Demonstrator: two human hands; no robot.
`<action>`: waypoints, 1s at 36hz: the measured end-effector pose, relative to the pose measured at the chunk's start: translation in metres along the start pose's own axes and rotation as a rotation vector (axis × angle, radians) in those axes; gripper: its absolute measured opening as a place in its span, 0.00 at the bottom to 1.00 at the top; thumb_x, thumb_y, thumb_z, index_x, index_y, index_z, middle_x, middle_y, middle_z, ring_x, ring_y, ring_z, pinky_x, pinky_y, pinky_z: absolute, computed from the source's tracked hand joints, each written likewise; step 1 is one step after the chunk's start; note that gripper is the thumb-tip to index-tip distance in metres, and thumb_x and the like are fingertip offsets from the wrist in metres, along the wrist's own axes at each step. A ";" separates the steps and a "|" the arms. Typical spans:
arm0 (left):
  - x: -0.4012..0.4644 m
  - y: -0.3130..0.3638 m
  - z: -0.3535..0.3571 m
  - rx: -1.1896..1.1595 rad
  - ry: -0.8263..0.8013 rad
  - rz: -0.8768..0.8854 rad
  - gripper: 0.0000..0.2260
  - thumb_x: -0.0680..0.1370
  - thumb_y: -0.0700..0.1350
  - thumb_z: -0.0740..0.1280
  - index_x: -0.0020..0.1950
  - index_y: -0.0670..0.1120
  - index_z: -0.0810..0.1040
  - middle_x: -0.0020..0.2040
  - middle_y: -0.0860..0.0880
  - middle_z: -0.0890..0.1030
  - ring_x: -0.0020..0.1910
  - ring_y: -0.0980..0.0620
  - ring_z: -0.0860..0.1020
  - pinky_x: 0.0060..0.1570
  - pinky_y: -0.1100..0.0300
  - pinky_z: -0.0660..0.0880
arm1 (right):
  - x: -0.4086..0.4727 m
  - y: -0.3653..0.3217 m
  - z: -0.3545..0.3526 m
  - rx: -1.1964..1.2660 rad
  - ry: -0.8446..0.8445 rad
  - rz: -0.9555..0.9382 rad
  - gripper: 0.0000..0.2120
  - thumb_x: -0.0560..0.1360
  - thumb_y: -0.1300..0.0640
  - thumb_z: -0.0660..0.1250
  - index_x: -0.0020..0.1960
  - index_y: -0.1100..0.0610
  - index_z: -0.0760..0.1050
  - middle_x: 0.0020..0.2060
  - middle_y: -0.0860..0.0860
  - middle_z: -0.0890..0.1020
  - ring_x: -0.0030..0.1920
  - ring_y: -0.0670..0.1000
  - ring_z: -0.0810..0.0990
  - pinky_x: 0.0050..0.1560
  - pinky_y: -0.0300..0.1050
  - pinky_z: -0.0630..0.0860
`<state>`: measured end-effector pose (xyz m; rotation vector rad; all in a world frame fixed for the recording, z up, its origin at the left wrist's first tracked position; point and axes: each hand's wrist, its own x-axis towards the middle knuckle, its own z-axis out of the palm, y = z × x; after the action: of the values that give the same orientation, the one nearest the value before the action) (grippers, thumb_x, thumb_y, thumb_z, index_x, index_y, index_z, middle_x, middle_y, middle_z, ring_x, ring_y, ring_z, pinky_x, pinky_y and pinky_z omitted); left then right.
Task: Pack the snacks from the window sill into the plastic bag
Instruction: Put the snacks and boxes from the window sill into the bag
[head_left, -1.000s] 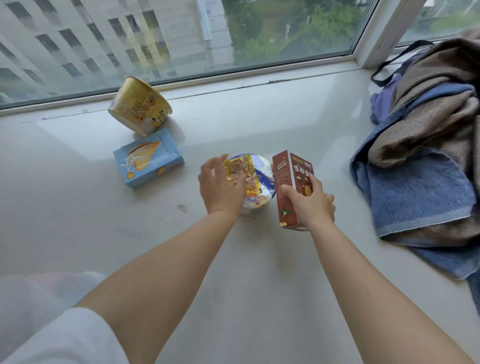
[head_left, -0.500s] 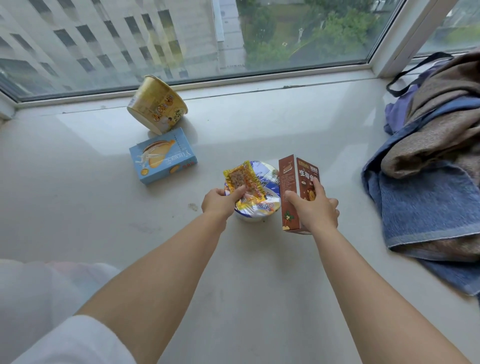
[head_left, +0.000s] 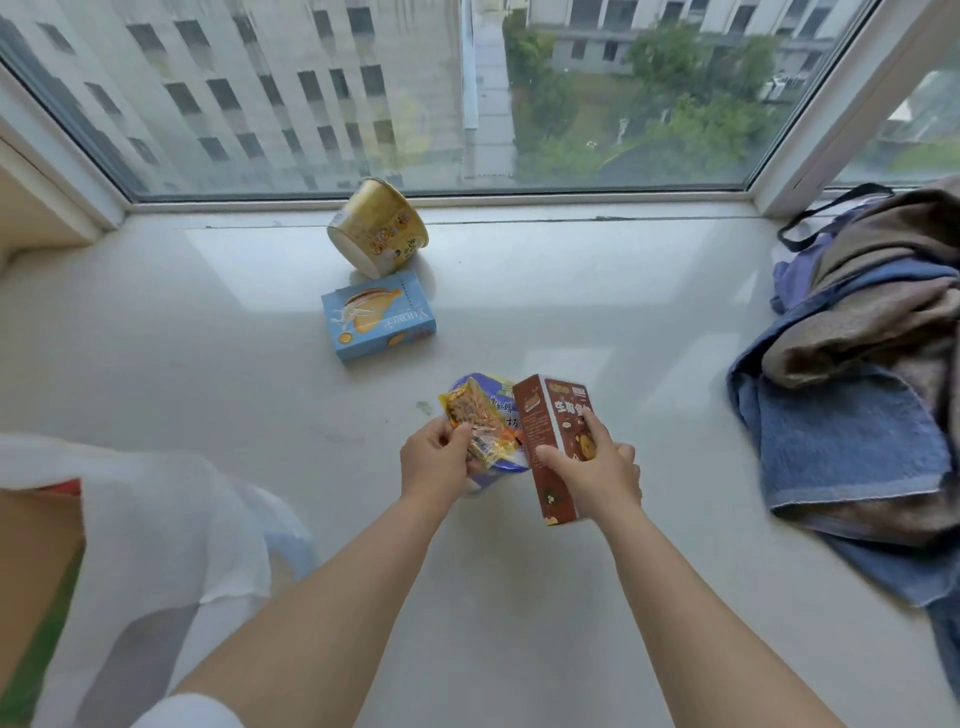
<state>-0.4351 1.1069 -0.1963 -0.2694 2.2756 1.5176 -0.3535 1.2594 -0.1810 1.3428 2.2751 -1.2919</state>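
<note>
My left hand (head_left: 435, 457) pinches a small yellow snack packet (head_left: 475, 418) and holds it against a blue-lidded noodle bowl (head_left: 501, 462), which is lifted off the sill and mostly hidden behind both hands. My right hand (head_left: 592, 470) grips an upright brown snack box (head_left: 550, 421). Farther back on the white window sill (head_left: 597, 322) lie a light blue snack box (head_left: 378, 316) and a tipped yellow noodle cup (head_left: 378, 226). The translucent white plastic bag (head_left: 156, 530) is at the lower left.
A heap of blue and brown towels (head_left: 862, 405) with a purple bag's black strap (head_left: 826, 208) fills the right side of the sill. The window pane (head_left: 441, 93) and its white frame bound the sill at the back.
My left hand closed on the yellow packet and bowl and drew them toward me. The right hand pulled the brown box back too. The view widened and the plastic bag came into sight.
</note>
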 end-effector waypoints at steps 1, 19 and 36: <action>-0.006 0.000 -0.004 0.010 0.013 0.003 0.14 0.77 0.44 0.66 0.32 0.45 0.70 0.30 0.47 0.77 0.33 0.47 0.77 0.35 0.56 0.73 | -0.007 -0.001 0.003 0.018 -0.014 -0.004 0.39 0.67 0.36 0.68 0.73 0.37 0.55 0.61 0.53 0.66 0.64 0.57 0.68 0.67 0.55 0.66; -0.114 0.041 -0.170 -0.154 0.280 0.395 0.16 0.79 0.43 0.64 0.32 0.44 0.65 0.29 0.44 0.70 0.32 0.48 0.70 0.31 0.57 0.67 | -0.141 -0.093 0.015 0.605 -0.177 -0.372 0.28 0.74 0.52 0.68 0.71 0.45 0.62 0.61 0.54 0.77 0.56 0.55 0.80 0.43 0.45 0.78; -0.202 -0.027 -0.403 -0.317 0.529 0.363 0.14 0.79 0.41 0.62 0.33 0.44 0.70 0.19 0.56 0.72 0.18 0.61 0.70 0.21 0.68 0.67 | -0.305 -0.176 0.137 0.293 -0.524 -0.745 0.25 0.74 0.57 0.69 0.66 0.42 0.63 0.47 0.45 0.78 0.39 0.41 0.81 0.32 0.29 0.75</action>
<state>-0.3279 0.7156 0.0023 -0.4012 2.5694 2.2198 -0.3528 0.9318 0.0076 0.0947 2.2948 -1.9553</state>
